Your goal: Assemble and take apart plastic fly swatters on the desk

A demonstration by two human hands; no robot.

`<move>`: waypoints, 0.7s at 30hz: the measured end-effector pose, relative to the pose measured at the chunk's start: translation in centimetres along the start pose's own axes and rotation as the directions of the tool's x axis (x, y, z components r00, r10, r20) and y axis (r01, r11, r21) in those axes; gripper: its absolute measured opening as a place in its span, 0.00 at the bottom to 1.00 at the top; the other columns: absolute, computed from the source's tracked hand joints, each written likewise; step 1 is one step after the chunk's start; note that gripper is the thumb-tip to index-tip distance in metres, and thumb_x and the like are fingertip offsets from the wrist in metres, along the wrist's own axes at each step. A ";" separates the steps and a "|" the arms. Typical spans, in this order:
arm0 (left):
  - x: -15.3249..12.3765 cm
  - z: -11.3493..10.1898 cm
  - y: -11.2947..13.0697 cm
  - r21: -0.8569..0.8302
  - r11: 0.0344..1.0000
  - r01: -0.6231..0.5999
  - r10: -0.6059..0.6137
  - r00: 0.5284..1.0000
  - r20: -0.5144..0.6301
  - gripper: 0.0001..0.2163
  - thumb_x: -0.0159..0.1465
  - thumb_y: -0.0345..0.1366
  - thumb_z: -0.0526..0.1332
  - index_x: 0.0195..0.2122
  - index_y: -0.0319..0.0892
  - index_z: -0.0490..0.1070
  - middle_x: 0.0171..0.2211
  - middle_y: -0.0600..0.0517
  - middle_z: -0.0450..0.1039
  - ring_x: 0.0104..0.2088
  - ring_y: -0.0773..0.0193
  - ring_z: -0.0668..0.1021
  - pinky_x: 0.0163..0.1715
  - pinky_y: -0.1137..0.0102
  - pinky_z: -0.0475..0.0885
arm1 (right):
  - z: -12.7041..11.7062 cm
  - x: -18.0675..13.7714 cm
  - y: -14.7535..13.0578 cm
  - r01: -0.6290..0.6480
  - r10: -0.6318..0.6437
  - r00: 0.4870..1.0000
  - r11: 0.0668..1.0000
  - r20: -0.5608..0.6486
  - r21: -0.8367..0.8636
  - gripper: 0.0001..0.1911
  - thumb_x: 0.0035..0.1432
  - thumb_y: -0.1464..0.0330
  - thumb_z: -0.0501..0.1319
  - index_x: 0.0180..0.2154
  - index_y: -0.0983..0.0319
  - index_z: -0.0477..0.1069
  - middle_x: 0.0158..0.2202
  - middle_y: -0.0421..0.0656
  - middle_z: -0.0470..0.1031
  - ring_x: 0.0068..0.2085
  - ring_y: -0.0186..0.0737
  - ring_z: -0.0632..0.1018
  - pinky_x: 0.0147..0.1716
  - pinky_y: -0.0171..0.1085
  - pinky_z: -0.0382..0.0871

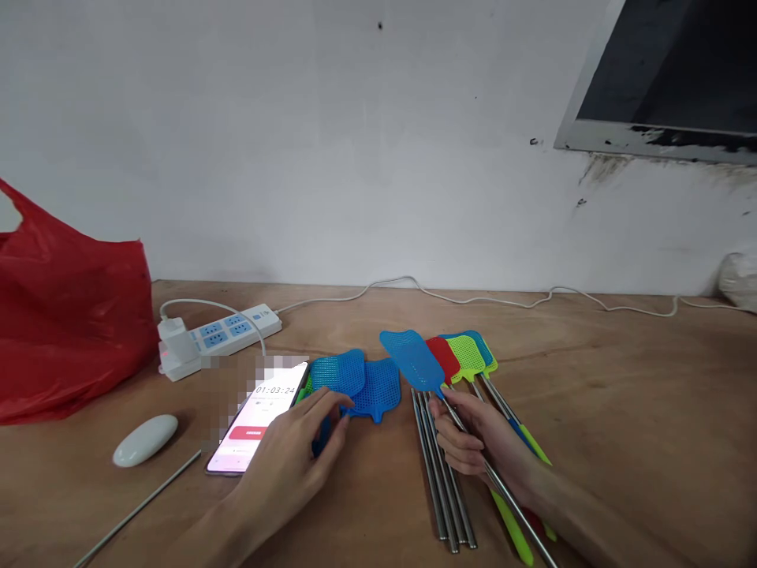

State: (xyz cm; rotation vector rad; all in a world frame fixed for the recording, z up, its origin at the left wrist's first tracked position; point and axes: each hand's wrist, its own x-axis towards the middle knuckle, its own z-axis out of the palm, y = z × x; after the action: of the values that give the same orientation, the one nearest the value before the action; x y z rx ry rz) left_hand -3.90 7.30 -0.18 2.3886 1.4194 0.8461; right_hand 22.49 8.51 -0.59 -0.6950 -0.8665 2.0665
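Blue-headed fly swatter with a thin steel shaft (412, 359) sits slanted in the right hand (473, 442). Its mesh head is raised over the wooden tabletop (620, 394), at the middle of the view, and points away from the person. The right forearm comes in from the lower right corner. That hand's fingers (458, 457) are curled and pinch the shaft just below the head.

The left forearm reaches in from the bottom edge, palm down. The left hand (289, 461) rests on the near edge of the loose blue plastic mesh swatter heads (360, 383). Its fingers are bent and close together on the mesh, and it cannot be told whether they grip it.

Just left of the right hand lies a bundle of bare steel rods (443, 481). Behind that hand lies a row of finished swatters with red, lime-green and blue heads (464, 353).

Just beside the left hand lies a smartphone with a lit white screen (260, 422). It reads 01:03:24 above a red button, and part of it is blurred out. Farther left are a white power strip with blue sockets (228, 335), a white oval pebble-shaped object (145, 439), a single steel rod (136, 511) and a red plastic bag (65, 331). A white cable (473, 300) runs along the foot of the wall.
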 end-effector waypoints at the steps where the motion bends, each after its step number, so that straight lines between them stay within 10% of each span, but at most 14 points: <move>1: 0.0 0.0 0.0 -0.014 1.000 0.025 -0.026 0.999 -0.022 0.08 0.71 0.40 0.52 0.45 0.47 0.68 0.33 0.53 0.72 0.27 0.61 0.73 0.26 0.69 0.63 | 0.0 -0.1 -0.1 -0.022 0.022 0.999 1.000 0.031 -0.001 0.15 0.59 0.57 0.63 0.31 0.63 0.71 0.11 0.28 0.53 0.13 0.25 0.48 0.10 0.26 0.44; 9: 0.2 -0.6 0.4 -0.351 0.915 0.200 -0.236 0.970 -0.063 0.16 0.72 0.47 0.50 0.56 0.47 0.61 0.38 0.51 0.71 0.33 0.60 0.73 0.31 0.67 0.68 | 1.3 -0.9 -0.4 -0.083 0.094 0.994 0.981 0.057 -0.174 0.14 0.62 0.60 0.58 0.31 0.64 0.71 0.13 0.30 0.54 0.14 0.26 0.49 0.12 0.27 0.44; 21: 0.5 -0.2 0.8 -0.717 0.609 0.339 -0.270 0.939 0.214 0.24 0.66 0.54 0.58 0.56 0.44 0.62 0.25 0.59 0.67 0.22 0.66 0.72 0.21 0.73 0.68 | 1.5 -1.2 0.1 -0.262 0.297 0.953 0.900 0.051 -0.349 0.14 0.56 0.60 0.58 0.27 0.64 0.72 0.14 0.32 0.57 0.14 0.26 0.53 0.11 0.28 0.44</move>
State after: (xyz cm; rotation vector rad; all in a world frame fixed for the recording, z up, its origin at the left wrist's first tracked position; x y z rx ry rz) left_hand -3.28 7.28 0.55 1.4771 1.0846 0.9703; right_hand 22.01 6.99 0.44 -0.9500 -1.2650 2.2457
